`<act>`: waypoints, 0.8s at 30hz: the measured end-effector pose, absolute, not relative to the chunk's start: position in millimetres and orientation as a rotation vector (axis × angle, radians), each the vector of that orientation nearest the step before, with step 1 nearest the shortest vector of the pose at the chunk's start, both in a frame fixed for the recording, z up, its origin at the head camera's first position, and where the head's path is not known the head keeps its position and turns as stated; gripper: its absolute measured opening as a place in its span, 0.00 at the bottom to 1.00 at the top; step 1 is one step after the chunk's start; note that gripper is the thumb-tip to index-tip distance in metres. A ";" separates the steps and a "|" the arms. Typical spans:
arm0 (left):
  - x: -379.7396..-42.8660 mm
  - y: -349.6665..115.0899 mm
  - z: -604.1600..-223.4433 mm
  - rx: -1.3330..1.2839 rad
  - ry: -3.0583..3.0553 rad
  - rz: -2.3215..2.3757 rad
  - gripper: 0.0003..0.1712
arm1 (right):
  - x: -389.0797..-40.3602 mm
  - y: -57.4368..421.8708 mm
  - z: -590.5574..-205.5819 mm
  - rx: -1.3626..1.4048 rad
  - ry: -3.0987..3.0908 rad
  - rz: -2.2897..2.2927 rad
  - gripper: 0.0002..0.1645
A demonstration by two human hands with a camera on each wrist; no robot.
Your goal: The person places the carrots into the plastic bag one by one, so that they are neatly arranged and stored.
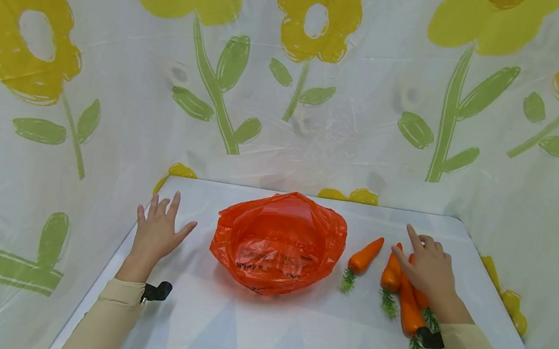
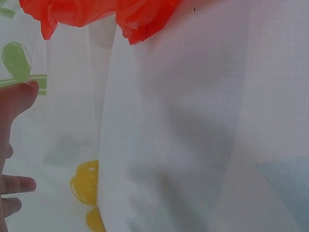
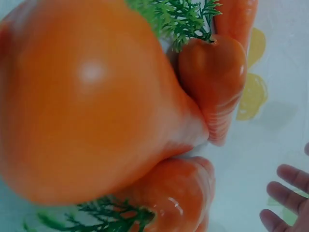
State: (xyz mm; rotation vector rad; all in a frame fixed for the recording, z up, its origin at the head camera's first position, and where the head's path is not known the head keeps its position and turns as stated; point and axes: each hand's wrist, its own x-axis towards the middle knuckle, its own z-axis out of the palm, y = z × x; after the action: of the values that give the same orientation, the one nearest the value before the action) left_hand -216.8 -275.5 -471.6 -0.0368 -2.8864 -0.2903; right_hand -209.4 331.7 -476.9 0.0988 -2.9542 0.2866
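Observation:
Fingers spread, my left hand (image 1: 155, 234) hovers over the left side of the table with nothing in it. To its right stands a red plastic bag (image 1: 279, 248), its mouth wide and dark print showing inside. In the left wrist view the bag's crumpled edge (image 2: 142, 19) hangs at the top, away from the thumb. My right hand (image 1: 430, 270) is over a group of carrots (image 1: 409, 310) with green tops, partly covering them; its fingers are loosely extended. One carrot (image 1: 366, 256) lies apart, between bag and group. A large carrot (image 3: 87, 106) fills much of the right wrist view, clear of the fingertips (image 3: 285, 195).
The white table (image 1: 193, 313) carries pale blue triangles near its front. A curtain (image 1: 355, 137) with yellow flowers and green leaves surrounds the table at the back and both sides. Black straps are on both wrists.

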 end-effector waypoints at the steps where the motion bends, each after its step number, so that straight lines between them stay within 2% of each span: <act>1: -216.5 -276.0 -472.5 -0.038 -2.869 -0.296 0.52 | -208.7 332.8 -477.3 0.099 -2.955 0.287 0.50; 17: -211.5 -277.2 -480.7 -0.022 -2.760 -0.475 0.43 | -197.8 345.9 -485.4 0.073 -2.973 0.353 0.47; 24: -211.9 -277.3 -483.6 -0.029 -2.752 -0.562 0.41 | -195.7 350.5 -489.9 0.063 -2.959 0.402 0.43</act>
State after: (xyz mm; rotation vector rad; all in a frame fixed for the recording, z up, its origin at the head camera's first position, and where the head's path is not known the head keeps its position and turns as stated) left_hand -211.9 -277.3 -483.6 -0.0292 -2.7518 -0.5621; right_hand -195.7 350.5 -489.9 0.0633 -2.9594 0.4024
